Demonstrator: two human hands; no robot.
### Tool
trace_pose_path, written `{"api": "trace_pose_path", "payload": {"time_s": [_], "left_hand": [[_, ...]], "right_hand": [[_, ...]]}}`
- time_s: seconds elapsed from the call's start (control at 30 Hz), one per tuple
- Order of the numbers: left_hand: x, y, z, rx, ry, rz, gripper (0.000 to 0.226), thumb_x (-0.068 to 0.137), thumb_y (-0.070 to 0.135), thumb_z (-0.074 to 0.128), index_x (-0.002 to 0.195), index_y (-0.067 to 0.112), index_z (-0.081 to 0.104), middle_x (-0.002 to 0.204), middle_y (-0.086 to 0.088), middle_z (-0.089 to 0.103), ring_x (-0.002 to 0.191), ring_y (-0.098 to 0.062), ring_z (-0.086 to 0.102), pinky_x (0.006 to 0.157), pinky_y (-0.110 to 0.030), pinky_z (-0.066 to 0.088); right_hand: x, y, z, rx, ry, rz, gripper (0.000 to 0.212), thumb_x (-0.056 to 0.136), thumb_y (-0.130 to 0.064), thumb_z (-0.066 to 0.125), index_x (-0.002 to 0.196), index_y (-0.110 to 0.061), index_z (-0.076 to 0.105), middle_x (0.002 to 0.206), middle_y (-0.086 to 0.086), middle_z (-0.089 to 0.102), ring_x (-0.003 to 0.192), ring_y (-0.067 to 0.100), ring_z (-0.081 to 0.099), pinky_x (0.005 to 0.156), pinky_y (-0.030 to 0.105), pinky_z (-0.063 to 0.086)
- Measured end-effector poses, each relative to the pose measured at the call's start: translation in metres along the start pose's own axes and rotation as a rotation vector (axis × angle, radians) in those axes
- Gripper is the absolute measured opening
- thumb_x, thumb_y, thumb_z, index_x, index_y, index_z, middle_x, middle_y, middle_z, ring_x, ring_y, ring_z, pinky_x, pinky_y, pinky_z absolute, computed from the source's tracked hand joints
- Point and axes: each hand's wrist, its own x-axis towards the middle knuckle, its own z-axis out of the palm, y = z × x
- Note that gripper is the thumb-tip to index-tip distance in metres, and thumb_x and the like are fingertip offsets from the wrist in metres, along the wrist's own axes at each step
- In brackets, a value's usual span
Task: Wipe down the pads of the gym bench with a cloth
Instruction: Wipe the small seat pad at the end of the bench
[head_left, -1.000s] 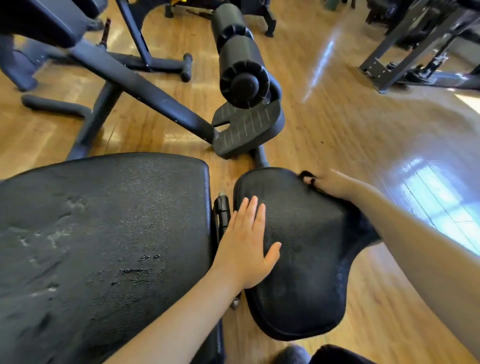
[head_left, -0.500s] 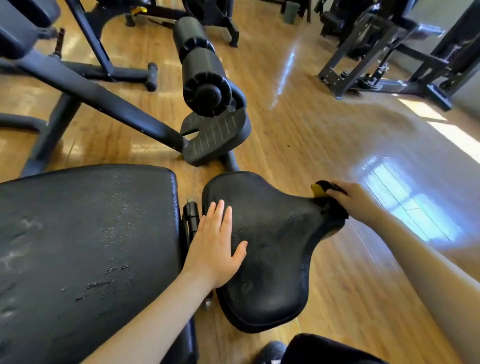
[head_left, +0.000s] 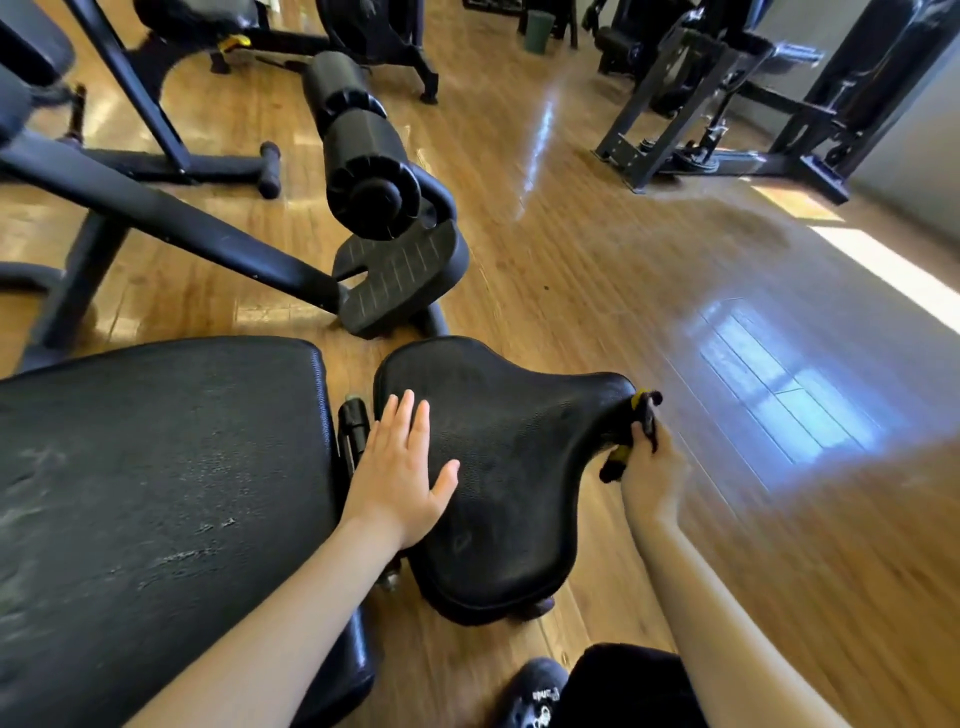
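Note:
The bench's small black seat pad (head_left: 519, 467) lies at the centre, with the large black back pad (head_left: 156, 493) to its left, scuffed and speckled. My left hand (head_left: 400, 478) rests flat on the seat pad's left part, fingers spread, holding nothing. At the pad's right tip my right hand (head_left: 649, 467) is closed around a black cloth with yellow trim (head_left: 636, 426). The cloth is pressed against the pad's right edge and mostly hidden by my fingers.
A black foam leg roller (head_left: 363, 156) and ribbed footplate (head_left: 400, 275) stand just beyond the seat pad. Another bench frame (head_left: 156, 208) crosses at the left. Dark gym machines (head_left: 727, 119) stand at the far right on the wooden floor. My shoe (head_left: 530, 691) is below.
My right hand has slid the cloth from the seat pad's far right edge down around its right tip toward me. The left hand has stayed flat on the pad. The view has tilted.

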Motion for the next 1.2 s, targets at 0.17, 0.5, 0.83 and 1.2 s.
{"api": "trace_pose_path", "payload": {"time_s": [0.17, 0.5, 0.83, 1.2], "left_hand": [[0.000, 0.002, -0.002, 0.000, -0.016, -0.011, 0.072, 0.093, 0.049, 0.031, 0.149, 0.010, 0.007, 0.158, -0.008, -0.001, 0.144, -0.020, -0.007, 0.117, -0.036, 0.006], [-0.002, 0.017, -0.019, 0.229, -0.148, -0.072, 0.071, 0.096, 0.050, 0.026, 0.149, 0.008, 0.002, 0.157, -0.012, -0.001, 0.145, -0.026, -0.002, 0.116, -0.038, 0.007], [-0.068, 0.008, -0.055, 0.174, -0.140, -0.002, 0.064, 0.099, 0.044, 0.024, 0.149, 0.009, 0.007, 0.158, -0.006, 0.005, 0.145, -0.019, -0.001, 0.117, -0.033, 0.002], [-0.157, -0.033, -0.079, 0.232, -0.102, -0.201, 0.063, 0.099, 0.045, 0.020, 0.149, 0.009, 0.007, 0.158, -0.005, 0.001, 0.145, -0.019, -0.005, 0.117, -0.032, 0.000]], "right_hand": [[-0.055, -0.010, -0.009, 0.086, -0.130, -0.066, 0.036, 0.093, -0.003, 0.046, 0.125, -0.015, 0.056, 0.098, 0.006, 0.066, 0.068, 0.006, 0.056, 0.054, -0.002, 0.039], [-0.055, -0.018, 0.010, 0.041, -0.254, -0.204, 0.040, 0.093, -0.012, 0.051, 0.132, -0.020, 0.049, 0.150, -0.008, 0.028, 0.141, 0.008, 0.015, 0.115, 0.026, 0.012], [-0.131, 0.005, -0.009, -0.291, -0.551, -0.621, 0.037, 0.085, -0.013, 0.044, 0.115, -0.019, 0.064, 0.136, -0.003, 0.051, 0.133, 0.012, 0.036, 0.113, 0.041, 0.028], [-0.162, -0.002, 0.025, -0.535, -0.414, -0.787, 0.046, 0.079, -0.022, 0.059, 0.124, -0.024, 0.057, 0.135, 0.004, 0.054, 0.133, 0.029, 0.040, 0.110, 0.045, 0.029]]}}
